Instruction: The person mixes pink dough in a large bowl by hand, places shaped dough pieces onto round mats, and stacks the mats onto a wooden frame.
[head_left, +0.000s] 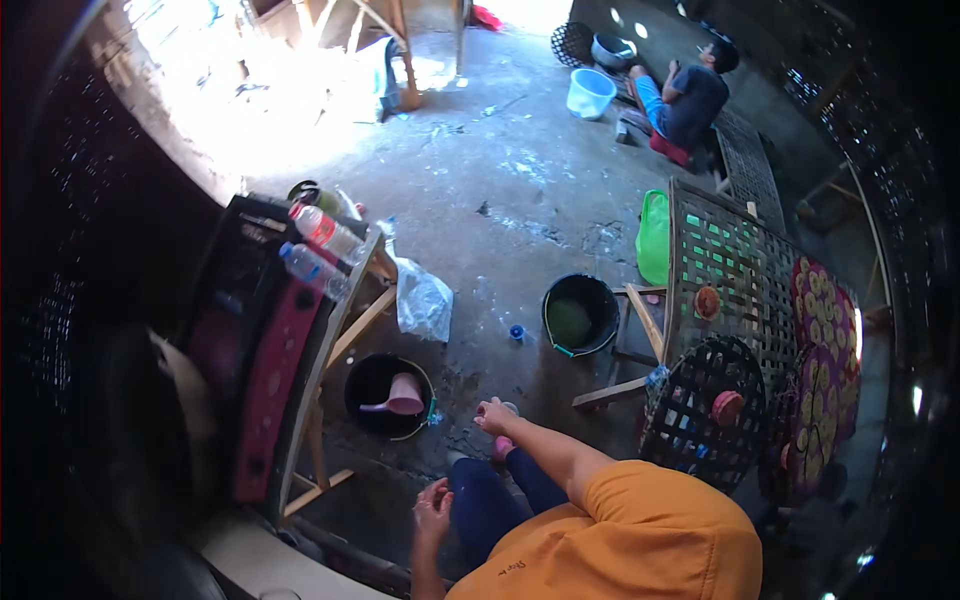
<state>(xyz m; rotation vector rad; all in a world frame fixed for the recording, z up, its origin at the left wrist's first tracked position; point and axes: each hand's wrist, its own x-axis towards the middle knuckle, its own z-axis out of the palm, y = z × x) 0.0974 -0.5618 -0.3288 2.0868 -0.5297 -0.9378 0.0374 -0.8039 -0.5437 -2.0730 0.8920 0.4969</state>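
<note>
My right hand point(493, 415) reaches forward above my knee, fingers curled, with a small pale item just behind it; I cannot make out whether it holds that. My left hand point(432, 508) is beside my left thigh, fingers curled, any contents too small to name. A dark bucket point(362, 400) with a pink dipper point(403, 394) stands ahead to the left. Another dark bucket point(590, 325) is farther forward to the right, and a small blue object point(517, 332) lies between them.
Plastic bottles point(325, 235) top a stand at left, a clear bag point(423, 300) below. At right are woven racks point(735, 260), round woven trays point(690, 400) and a green basin point(655, 235). A person point(695, 100) sits at back right near a blue bucket point(590, 93).
</note>
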